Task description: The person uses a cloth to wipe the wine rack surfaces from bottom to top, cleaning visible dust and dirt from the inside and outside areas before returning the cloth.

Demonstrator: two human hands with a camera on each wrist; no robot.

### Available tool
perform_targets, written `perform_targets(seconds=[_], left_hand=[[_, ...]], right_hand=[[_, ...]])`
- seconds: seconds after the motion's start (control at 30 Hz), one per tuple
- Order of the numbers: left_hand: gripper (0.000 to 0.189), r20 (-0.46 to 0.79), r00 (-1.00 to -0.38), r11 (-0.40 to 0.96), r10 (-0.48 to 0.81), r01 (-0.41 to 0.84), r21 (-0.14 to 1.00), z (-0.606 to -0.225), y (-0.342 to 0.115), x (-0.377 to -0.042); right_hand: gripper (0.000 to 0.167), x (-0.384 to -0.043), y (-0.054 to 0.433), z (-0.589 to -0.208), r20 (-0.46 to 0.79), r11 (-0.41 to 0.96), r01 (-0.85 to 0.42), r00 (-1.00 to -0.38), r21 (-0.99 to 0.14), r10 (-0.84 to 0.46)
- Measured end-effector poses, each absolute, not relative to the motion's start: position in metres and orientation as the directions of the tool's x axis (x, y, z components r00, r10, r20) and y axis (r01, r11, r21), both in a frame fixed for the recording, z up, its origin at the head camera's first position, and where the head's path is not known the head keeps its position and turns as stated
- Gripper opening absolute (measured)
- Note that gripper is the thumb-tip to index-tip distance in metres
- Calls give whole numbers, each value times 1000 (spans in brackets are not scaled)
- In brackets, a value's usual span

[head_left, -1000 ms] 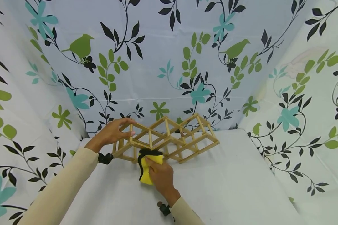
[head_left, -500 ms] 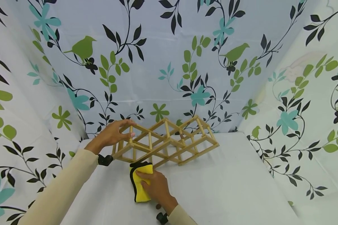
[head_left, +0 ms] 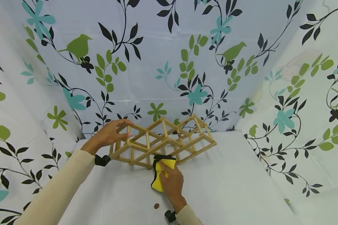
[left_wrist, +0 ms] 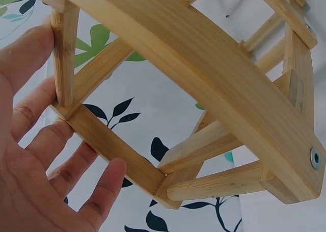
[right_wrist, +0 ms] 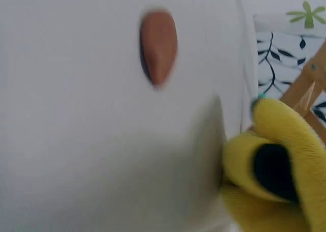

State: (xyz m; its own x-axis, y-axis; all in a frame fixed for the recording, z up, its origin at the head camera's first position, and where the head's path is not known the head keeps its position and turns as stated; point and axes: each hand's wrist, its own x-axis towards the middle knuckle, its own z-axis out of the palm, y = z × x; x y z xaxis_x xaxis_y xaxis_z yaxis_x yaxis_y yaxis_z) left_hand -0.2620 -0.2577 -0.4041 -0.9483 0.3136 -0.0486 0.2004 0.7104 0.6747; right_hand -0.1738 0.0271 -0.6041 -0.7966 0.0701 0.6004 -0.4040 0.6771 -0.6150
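Note:
A wooden folding wine rack, a lattice of slats and round dowels, stands tilted at the back of the white table. My left hand grips its left end; in the left wrist view the thumb and fingers lie around a dowel at one corner. With my right hand I pinch a folded yellow cloth with black edging, its top against the rack's lower front slats. The cloth looks bunched in the right wrist view, and the hand is hidden there.
A small brown almond-shaped thing lies on the white table, left of my right wrist. Patterned sheets with birds and leaves hang behind the rack and along both sides. Each wrist carries a small black device.
My right hand took the cloth down and left along the rack's front, then back up and right to the middle slats. The left hand keeps its grip at the left end.

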Motion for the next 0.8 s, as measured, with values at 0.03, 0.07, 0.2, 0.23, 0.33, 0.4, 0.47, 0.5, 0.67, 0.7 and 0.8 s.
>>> perform_targets(seconds=[0.03,0.07,0.2,0.23,0.33,0.4,0.47,0.5,0.67,0.7,0.8], left_hand=[[55,-47,-948,712,315,203,672,-404,-257,-262],[55,-46,-948,712,315,204,671,-404,-257,-263],[53,-44,-949,715,314,205,669,-402,-256,-265],[53,-45,-948,713,315,205,671,-402,-257,-265],[54,-47,-946,707,320,205,677,-400,-258,-265],[53,-43,-946,701,321,206,683,-399,-259,-265],[53,-41,-946,699,320,207,684,-398,-260,-264],[53,-38,-947,697,320,208,686,-398,-260,-264],[53,-43,-946,696,321,205,688,-397,-259,-264],[52,-45,-946,695,321,204,689,-397,-258,-264],[51,-61,-945,698,321,192,690,-400,-257,-264]], right_hand=[[47,-172,26,-605,633,659,-439,-770,-611,74],[48,-172,24,-605,675,643,-485,-734,-593,69],[46,-178,20,-599,737,648,-544,-674,-534,41],[45,-180,21,-599,715,661,-517,-697,-544,44],[46,-179,30,-598,585,687,-387,-808,-615,68],[48,-176,38,-597,544,676,-367,-837,-638,59],[49,-172,46,-595,588,651,-419,-807,-633,51],[49,-172,50,-593,639,634,-467,-767,-616,56],[48,-187,71,-586,770,569,-557,-591,-605,241],[49,-190,73,-586,758,562,-542,-593,-625,271],[48,-193,77,-594,720,622,-469,-655,-627,231]])
